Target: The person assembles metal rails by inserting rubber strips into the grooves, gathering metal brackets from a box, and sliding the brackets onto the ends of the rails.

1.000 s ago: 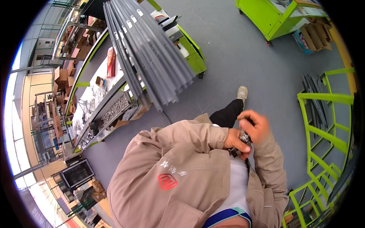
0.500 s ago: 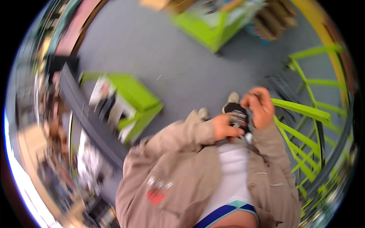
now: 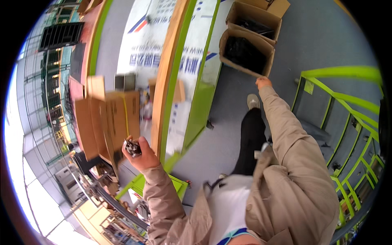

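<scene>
My left hand [image 3: 143, 158] is raised at the left, fingers curled around a handful of small dark and silvery metal parts [image 3: 132, 148]; their exact kind is too small to tell. Stretched far forward, my right hand [image 3: 263, 83] is closed, seen from its back. It overlaps the near corner of an open cardboard box [image 3: 268, 61] lined with black plastic [image 3: 245, 54]. Whether it touches that box, or has anything inside the fingers, cannot be told.
A green-framed bench with a wooden edge [image 3: 168, 77] and white printed sheeting [image 3: 143, 53] runs along the left. An open carton [image 3: 122, 118] lies beyond my left hand. Green metal racks [image 3: 326, 114] stand at the right. Another open box [image 3: 255, 18] sits behind the lined one.
My hands were together before my waist and are now far apart, the left raised leftward, the right reaching forward. The view has shifted to the bench and boxes.
</scene>
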Tool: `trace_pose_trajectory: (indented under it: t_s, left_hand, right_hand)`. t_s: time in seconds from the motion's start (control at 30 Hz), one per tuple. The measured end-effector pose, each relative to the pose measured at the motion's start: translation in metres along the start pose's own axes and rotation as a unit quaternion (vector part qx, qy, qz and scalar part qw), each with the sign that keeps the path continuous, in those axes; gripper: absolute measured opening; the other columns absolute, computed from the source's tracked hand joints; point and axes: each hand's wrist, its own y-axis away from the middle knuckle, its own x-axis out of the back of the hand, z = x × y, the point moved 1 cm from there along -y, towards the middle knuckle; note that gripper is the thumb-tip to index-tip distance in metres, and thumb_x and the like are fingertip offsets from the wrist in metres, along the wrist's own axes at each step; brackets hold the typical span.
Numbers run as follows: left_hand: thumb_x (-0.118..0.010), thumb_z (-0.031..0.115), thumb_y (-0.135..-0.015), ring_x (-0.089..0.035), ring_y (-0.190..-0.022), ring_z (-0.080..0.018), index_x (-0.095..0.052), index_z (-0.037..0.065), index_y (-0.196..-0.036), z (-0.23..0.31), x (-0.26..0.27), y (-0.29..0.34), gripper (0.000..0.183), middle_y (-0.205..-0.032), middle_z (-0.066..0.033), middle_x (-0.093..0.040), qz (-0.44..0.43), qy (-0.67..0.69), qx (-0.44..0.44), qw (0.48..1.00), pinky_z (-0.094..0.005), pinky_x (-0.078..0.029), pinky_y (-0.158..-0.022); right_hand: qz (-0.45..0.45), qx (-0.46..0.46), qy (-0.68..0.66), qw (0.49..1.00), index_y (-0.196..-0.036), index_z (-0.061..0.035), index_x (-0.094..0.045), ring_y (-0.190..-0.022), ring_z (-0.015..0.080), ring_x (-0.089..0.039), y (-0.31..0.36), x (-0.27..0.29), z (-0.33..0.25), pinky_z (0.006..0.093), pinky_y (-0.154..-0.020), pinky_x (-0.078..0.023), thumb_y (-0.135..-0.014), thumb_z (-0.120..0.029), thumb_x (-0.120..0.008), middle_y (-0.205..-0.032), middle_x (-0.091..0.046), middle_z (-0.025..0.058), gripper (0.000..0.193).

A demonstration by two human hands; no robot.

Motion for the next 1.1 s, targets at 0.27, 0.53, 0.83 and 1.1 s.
trace_pose_trajectory:
  t_s: [0.27, 0.53, 0.83, 1.1]
  left_hand:
    - [-0.066, 0.004, -0.092, -0.057, -0.090, -0.0155, -0.052, -0.003, -0.120, 0.068, -0.256, -0.093, 0.032, -0.107, -0.0103, -0.059, -0.055, -0.328, -0.244, 0.911, -0.0297, -0.051, -0.080]
    - [-0.057, 0.017, -0.099, -0.056, -0.095, -0.0161, -0.051, -0.001, -0.117, 0.085, -0.348, -0.184, 0.026, -0.109, -0.0088, -0.057, -0.089, -0.455, -0.304, 0.832, -0.0272, -0.046, -0.082]
    - [-0.059, 0.013, -0.098, -0.057, -0.092, -0.0166, -0.047, -0.001, -0.120, 0.084, -0.402, -0.198, 0.029, -0.108, -0.0094, -0.057, -0.086, -0.492, -0.292, 0.816, -0.0277, -0.047, -0.077]
    - [-0.060, 0.009, -0.096, -0.057, -0.088, -0.0171, -0.043, -0.001, -0.122, 0.086, -0.393, -0.194, 0.033, -0.108, -0.0100, -0.057, -0.078, -0.461, -0.264, 0.843, -0.0282, -0.048, -0.074]
  right_hand:
    - [0.045, 0.077, 0.273, 0.958, -0.112, -0.0171, -0.069, -0.107, 0.0358, -0.062, -0.244, 0.045, -0.152, 0.0442, -0.092, -0.050, -0.091, -0.029, -0.054, -0.116, -0.067, 0.0132, 0.029]
    - [0.042, 0.203, 0.478, 0.853, -0.116, -0.0140, -0.067, -0.108, 0.0337, -0.064, -0.441, 0.041, -0.124, 0.0461, -0.090, -0.052, -0.093, -0.017, -0.050, -0.117, -0.066, 0.0144, 0.029]
    - [-0.073, 0.282, 0.569, 0.769, -0.121, -0.0088, -0.062, -0.096, 0.0356, -0.067, -0.534, -0.043, -0.076, 0.0498, -0.077, -0.055, -0.090, -0.011, -0.052, -0.104, -0.068, 0.0175, 0.032]
    - [-0.202, 0.177, 0.491, 0.829, -0.122, -0.0090, -0.065, -0.113, 0.0360, -0.060, -0.485, -0.108, -0.170, 0.0463, -0.095, -0.049, -0.090, -0.032, -0.064, -0.120, -0.065, 0.0187, 0.039]
